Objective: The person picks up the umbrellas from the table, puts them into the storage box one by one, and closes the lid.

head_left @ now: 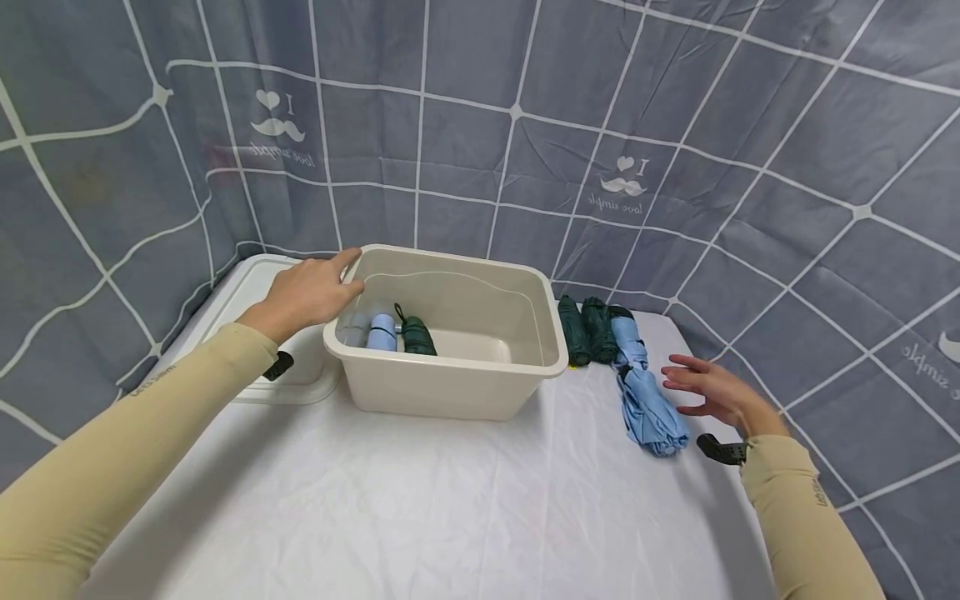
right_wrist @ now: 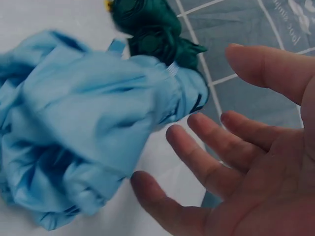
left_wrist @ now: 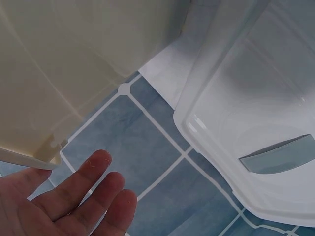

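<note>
My left hand (head_left: 307, 292) rests at the left rim of a beige plastic bin (head_left: 442, 387), one finger touching the rim's underside in the left wrist view and the others extended. Inside the bin lie a rolled light-blue umbrella (head_left: 382, 333) and a dark green folded umbrella (head_left: 417, 335); their lower parts are hidden by the front wall. On the right, my right hand (head_left: 716, 392) hovers with spread fingers beside a loosely gathered blue umbrella (head_left: 651, 412), apart from it. Behind that are a rolled blue umbrella (head_left: 628, 337) and two dark green umbrellas (head_left: 597, 329).
A white lid (head_left: 247, 292) lies left of the bin, partly under my left forearm. The table has a white cover (head_left: 450, 500). Grey-blue checked curtains (head_left: 465, 150) hang close behind and on both sides.
</note>
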Available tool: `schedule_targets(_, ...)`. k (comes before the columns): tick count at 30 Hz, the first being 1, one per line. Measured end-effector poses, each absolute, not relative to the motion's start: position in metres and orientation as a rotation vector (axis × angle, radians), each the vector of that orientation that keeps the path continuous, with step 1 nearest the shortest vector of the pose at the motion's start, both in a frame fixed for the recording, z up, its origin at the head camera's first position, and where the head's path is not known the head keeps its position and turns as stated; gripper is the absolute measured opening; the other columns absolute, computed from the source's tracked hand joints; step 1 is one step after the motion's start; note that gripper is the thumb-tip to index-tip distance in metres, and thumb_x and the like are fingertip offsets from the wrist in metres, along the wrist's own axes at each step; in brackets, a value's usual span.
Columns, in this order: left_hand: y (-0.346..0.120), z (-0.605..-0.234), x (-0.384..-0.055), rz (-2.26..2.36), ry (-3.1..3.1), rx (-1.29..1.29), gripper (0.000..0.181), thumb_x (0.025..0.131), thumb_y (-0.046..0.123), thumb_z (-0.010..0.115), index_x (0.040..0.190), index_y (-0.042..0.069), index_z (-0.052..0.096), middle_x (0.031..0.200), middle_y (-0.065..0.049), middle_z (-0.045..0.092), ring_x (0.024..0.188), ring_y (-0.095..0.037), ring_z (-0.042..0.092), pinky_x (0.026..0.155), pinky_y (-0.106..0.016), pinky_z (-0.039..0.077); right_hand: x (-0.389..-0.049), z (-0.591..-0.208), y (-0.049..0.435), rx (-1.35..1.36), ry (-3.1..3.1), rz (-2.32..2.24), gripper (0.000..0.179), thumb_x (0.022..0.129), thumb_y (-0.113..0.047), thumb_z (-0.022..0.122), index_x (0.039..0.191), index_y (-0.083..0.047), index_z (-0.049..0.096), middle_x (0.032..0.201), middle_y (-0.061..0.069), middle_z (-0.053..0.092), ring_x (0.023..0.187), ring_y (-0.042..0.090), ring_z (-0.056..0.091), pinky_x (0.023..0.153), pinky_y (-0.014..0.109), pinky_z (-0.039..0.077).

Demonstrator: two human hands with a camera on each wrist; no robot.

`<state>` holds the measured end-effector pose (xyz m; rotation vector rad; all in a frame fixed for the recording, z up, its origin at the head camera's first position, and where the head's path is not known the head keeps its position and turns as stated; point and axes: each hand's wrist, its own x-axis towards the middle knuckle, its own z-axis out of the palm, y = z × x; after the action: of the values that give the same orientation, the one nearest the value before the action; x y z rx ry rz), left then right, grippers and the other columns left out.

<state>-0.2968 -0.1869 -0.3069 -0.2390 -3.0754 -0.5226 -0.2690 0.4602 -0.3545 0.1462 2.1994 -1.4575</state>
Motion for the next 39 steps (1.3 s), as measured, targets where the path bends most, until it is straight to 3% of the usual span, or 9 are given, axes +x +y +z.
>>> schedule_targets(4,-0.186,-0.307,-0.296,-0.524,-3.077,-0.243,0.066,0.1,0.044,0.039,0.161,0.021,0.025,0.145,-0.025,0.053,0.123,-0.049,0.056,0.078,-0.064,0.049,-0.267,-0.363,0.461,0.179,2.185,-1.423,0.074,0.105,-0.029,0.054,0.161,-0.005,0.012,0.132,-0.011,0.059,0.114,0.004,0.06,0.1,0.058,0.046)
schedule_targets(8,-0.187,-0.307,-0.294,-0.518,-3.082,-0.243,0.066,0.101,0.043,0.039,0.161,0.02,0.025,0.144,-0.026,0.053,0.123,-0.049,0.056,0.078,-0.065,0.049,-0.268,-0.37,0.458,0.204,2.181,-1.397,0.073,0.104,-0.026,0.053,0.161,-0.004,0.012,0.15,0.011,0.047,0.125,0.015,0.054,0.102,0.068,0.04)
schedule_targets(12,-0.188,-0.309,-0.295,-0.518,-3.076,-0.242,0.066,0.1,0.043,0.039,0.161,0.02,0.025,0.143,-0.026,0.054,0.123,-0.049,0.056,0.078,-0.065,0.049,-0.27,-0.376,0.456,0.2,2.164,-1.378,0.076,0.104,-0.024,0.053,0.161,-0.003,0.008,0.163,0.025,0.022,0.149,0.041,0.023,0.104,0.077,0.029)
schedule_targets(15,-0.189,-0.309,-0.295,-0.516,-3.074,-0.236,0.066,0.1,0.043,0.039,0.161,0.02,0.025,0.142,-0.025,0.055,0.122,-0.049,0.057,0.078,-0.065,0.049,-0.272,-0.38,0.454,0.201,2.157,-1.37,0.08,0.103,-0.025,0.056,0.161,-0.004,0.006,0.165,0.027,0.013,0.152,0.046,0.011,0.105,0.077,0.027)
schedule_targets(24,-0.185,-0.308,-0.296,-0.518,-3.077,-0.239,0.065,0.101,0.044,0.039,0.16,0.02,0.025,0.142,-0.026,0.055,0.122,-0.05,0.056,0.078,-0.065,0.049,-0.279,-0.388,0.451,0.26,2.134,-1.365,0.084,0.1,-0.023,0.06,0.161,-0.004,0.006,0.166,0.027,0.001,0.152,0.047,0.008,0.111,0.071,0.026)
schedule_targets(39,-0.183,-0.306,-0.295,-0.51,-3.068,-0.242,0.064,0.101,0.042,0.039,0.16,0.019,0.027,0.141,-0.027,0.055,0.121,-0.049,0.057,0.079,-0.065,0.049,-0.281,-0.389,0.449,0.294,2.127,-1.319,0.086,0.099,-0.024,0.061,0.161,-0.001,0.006,0.165,0.03,0.005,0.151,0.047,0.012,0.113,0.068,0.025)
